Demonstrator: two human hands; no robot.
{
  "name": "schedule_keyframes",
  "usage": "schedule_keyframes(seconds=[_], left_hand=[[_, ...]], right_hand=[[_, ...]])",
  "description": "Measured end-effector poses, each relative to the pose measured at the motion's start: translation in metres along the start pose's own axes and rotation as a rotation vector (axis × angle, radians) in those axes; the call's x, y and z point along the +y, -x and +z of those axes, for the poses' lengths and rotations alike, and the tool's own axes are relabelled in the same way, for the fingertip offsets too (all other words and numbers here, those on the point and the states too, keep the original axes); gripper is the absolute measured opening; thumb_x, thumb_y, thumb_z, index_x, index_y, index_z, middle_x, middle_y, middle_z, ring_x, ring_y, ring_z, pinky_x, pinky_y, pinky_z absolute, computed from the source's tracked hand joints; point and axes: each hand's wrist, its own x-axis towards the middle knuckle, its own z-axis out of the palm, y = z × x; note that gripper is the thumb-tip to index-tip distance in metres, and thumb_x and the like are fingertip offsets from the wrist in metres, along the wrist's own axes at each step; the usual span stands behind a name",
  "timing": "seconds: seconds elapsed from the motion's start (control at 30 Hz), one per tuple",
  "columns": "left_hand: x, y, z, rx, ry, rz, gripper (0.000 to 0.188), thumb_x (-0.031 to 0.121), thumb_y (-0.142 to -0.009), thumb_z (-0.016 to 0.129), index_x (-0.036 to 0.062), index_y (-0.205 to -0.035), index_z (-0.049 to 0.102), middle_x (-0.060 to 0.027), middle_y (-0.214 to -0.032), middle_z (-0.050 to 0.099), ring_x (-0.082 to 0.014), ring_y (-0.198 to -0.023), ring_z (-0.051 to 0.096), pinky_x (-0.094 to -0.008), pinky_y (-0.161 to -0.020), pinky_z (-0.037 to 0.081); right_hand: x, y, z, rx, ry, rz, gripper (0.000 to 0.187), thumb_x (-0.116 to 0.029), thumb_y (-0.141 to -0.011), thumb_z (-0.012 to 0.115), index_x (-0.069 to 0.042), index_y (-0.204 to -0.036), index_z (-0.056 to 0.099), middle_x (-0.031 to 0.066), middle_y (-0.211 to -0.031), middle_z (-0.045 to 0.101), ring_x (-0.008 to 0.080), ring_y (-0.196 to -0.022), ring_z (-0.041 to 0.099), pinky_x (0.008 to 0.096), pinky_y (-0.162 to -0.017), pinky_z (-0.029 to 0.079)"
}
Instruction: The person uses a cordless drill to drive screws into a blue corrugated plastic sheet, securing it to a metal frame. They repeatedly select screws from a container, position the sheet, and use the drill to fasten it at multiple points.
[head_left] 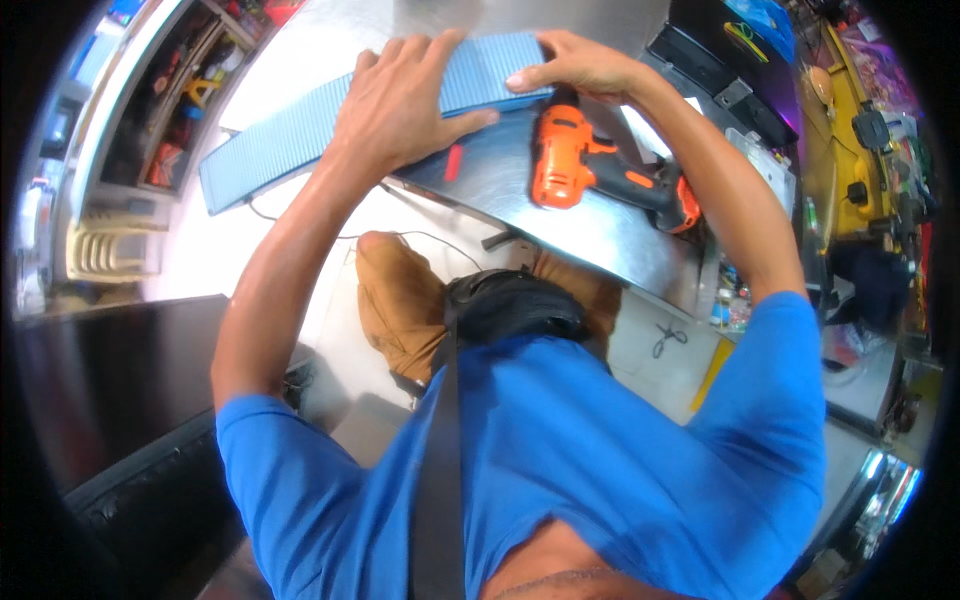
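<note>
A long blue-grey ribbed panel (275,142) lies slantwise across the near part of the steel table, and its left end sticks out past the table's edge. My left hand (398,100) grips it around the middle, fingers over the far edge and thumb along the near side. At the panel's right end my right hand (585,68) is closed on the corner, thumb on the ribbed face; its other fingers are partly hidden. Just below that hand an orange and black cordless drill (565,160) lies on its side. A small red strip (453,162) rests near my left thumb.
The steel table (490,185) has its near edge by my knees. Black boxes (705,55) stand at its right, with cluttered shelves beyond. A cable hangs below the panel. Scissors (670,340) lie on the floor, and cream plastic chairs (112,247) stand at the left.
</note>
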Motion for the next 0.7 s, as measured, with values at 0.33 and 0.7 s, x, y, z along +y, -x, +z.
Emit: schedule_keyframes(seconds=[0.33,0.7], left_hand=[[-0.014,0.004,-0.001,0.051,-0.024,0.092,0.087,0.061,-0.075,0.080,0.0071,-0.138,0.053,-0.0165,-0.117,0.064,-0.0294,-0.110,0.062,-0.0484,-0.096,0.045],[-0.008,0.001,-0.011,-0.110,-0.089,-0.073,0.093,0.072,-0.076,0.072,0.0090,-0.142,0.053,-0.0189,-0.128,0.062,-0.0325,-0.119,0.061,-0.0482,-0.100,0.046]], right_hand=[[-0.006,-0.009,0.006,0.065,0.122,-0.116,0.098,-0.046,-0.065,0.089,-0.001,-0.143,0.050,0.0230,-0.127,0.060,0.0345,-0.119,0.059,0.0386,-0.104,0.047],[0.015,-0.032,-0.015,-0.173,-0.163,-0.079,0.061,-0.021,-0.088,0.076,0.000,-0.140,0.052,0.0088,-0.123,0.066,0.0158,-0.111,0.061,0.0307,-0.101,0.047]])
